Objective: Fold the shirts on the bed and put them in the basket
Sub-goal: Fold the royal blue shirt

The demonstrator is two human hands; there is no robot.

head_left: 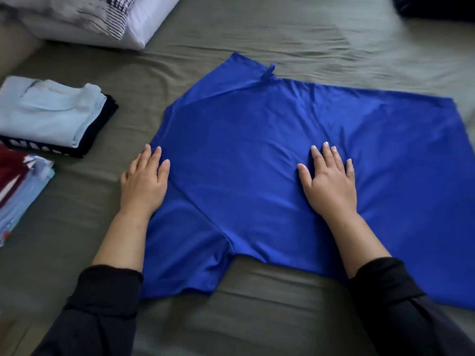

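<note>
The right hand [330, 177] lies flat with fingers spread on the middle of the royal-blue T-shirt [257, 140], and the left hand [144, 179] rests flat, fingers straight, on the shirt's left edge near the collar end; neither grasps the cloth. The shirt is spread on the olive-green bed [295, 29], one short sleeve lying toward the person. To the left sit a stack of folded shirts [48, 111] in a black basket [33, 147] and a pillow [97, 19] beyond.

olive bedsheet [257, 29], white patterned pillow [102, 19]
</note>
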